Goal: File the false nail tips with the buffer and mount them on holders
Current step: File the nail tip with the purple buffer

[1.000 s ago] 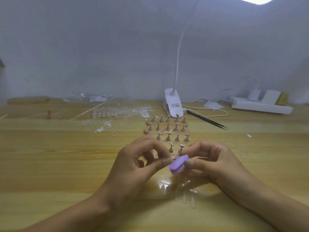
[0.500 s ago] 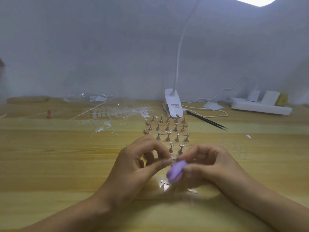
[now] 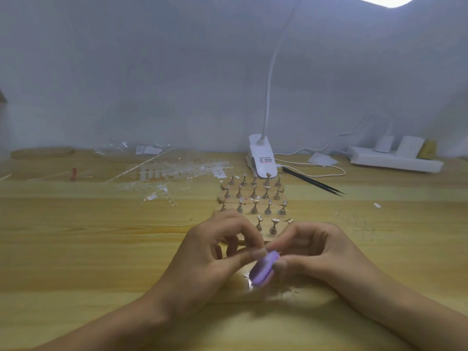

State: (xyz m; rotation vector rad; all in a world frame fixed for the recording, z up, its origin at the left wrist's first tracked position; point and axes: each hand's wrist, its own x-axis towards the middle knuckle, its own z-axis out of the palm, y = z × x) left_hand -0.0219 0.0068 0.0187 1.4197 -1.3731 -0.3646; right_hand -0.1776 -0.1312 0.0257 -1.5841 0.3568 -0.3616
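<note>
My right hand [image 3: 319,252] grips a small purple buffer [image 3: 263,269] between thumb and fingers, low at the table's middle. My left hand [image 3: 215,252] pinches something tiny between thumb and forefinger right against the buffer's upper end; the nail tip itself is too small and blurred to make out. Just behind both hands stand rows of small metal holders [image 3: 254,196] on wooden bases. Several clear nail tips [image 3: 291,291] lie on the table under my hands.
Strips of clear nail tips [image 3: 177,173] and plastic wrapping lie at the back left. A white clip lamp [image 3: 262,158] stands behind the holders, black tweezers [image 3: 314,184] to its right, a white power strip [image 3: 395,160] at the far right.
The buffer has slid down and tilted more upright in my right hand, rubbing against what the left fingers pinch. My left hand has stayed in place.
</note>
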